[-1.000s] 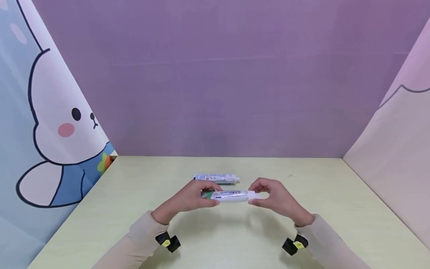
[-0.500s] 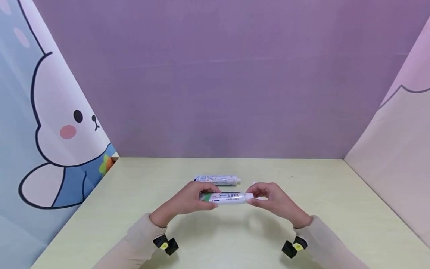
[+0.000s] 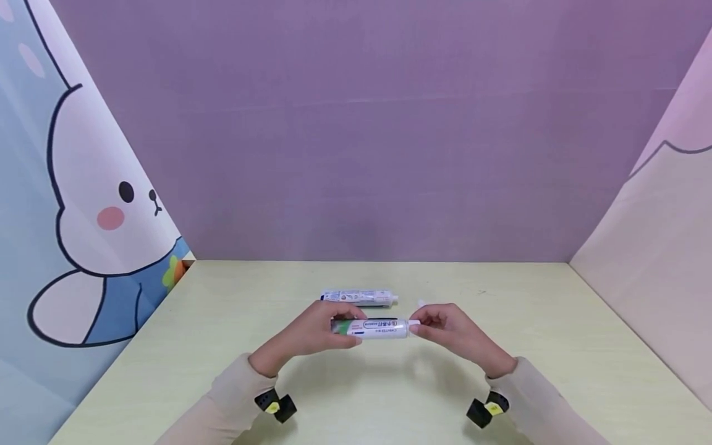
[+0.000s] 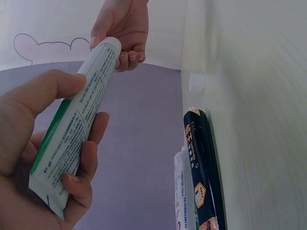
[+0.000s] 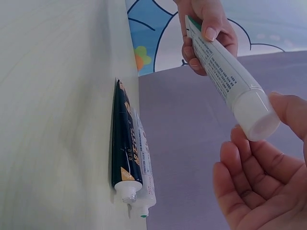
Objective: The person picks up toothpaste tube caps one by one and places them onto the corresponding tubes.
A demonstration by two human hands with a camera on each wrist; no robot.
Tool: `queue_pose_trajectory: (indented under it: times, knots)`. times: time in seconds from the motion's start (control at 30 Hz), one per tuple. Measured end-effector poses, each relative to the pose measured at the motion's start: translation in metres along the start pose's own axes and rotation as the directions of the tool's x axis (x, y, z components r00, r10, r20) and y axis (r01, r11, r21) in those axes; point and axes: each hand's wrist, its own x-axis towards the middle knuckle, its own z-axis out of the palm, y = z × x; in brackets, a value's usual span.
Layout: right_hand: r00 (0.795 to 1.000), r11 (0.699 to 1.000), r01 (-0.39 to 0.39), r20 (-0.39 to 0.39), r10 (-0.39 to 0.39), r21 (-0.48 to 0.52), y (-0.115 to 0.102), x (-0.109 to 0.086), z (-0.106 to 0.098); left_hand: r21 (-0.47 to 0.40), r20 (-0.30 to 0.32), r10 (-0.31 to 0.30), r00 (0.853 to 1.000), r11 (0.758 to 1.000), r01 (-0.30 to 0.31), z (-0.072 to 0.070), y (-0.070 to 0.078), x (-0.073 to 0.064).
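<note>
A white toothpaste tube [image 3: 382,328] with a green end lies level in the air between the two hands. My left hand [image 3: 319,329] grips its flat end, the thumb across the printed side and the fingers curled beneath, as the left wrist view shows. At the other end my right hand [image 3: 464,339] pinches the white cap [image 5: 255,115] between thumb and fingertips; the cap sits on the tube. Beyond the hands, two more toothpaste tubes lie side by side: a black one [image 4: 204,167] with a bare silvery nozzle and a white one [image 5: 146,165] with a greenish nozzle tip.
A small loose white cap [image 4: 196,82] lies on the pale tabletop [image 3: 233,296], just past the right hand. A purple backdrop [image 3: 356,136] rises behind the table's far edge. Printed cloths hang at the left [image 3: 94,235] and right [image 3: 667,247].
The right fingers have drawn closer together around the cap. The held tube has rolled slightly, showing more of its label. The loose cap beyond the right hand has come into sight.
</note>
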Motion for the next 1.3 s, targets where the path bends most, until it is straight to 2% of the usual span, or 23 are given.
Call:
queue_pose_trajectory:
  times: [0.47,0.8,1.3]
  knots:
    - [0.999,1.000,-0.027,0.017,0.027,0.008,-0.0025,-0.0024,-0.0004,-0.014,0.013,0.021,1.000,1.000,-0.021,0.0000,0.0014,0.0003]
    - [0.999,0.999,-0.052,0.001,0.052,-0.002,-0.0036,-0.0040,0.0060,-0.023,0.019,0.008,1.000,1.000,-0.008,0.0009,0.0021,-0.0031]
    - [0.997,0.997,-0.077,0.023,0.076,0.016,0.0026,0.0028,-0.0001,-0.016,0.016,0.023,1.000,1.000,-0.022,0.0026,-0.0019,0.0037]
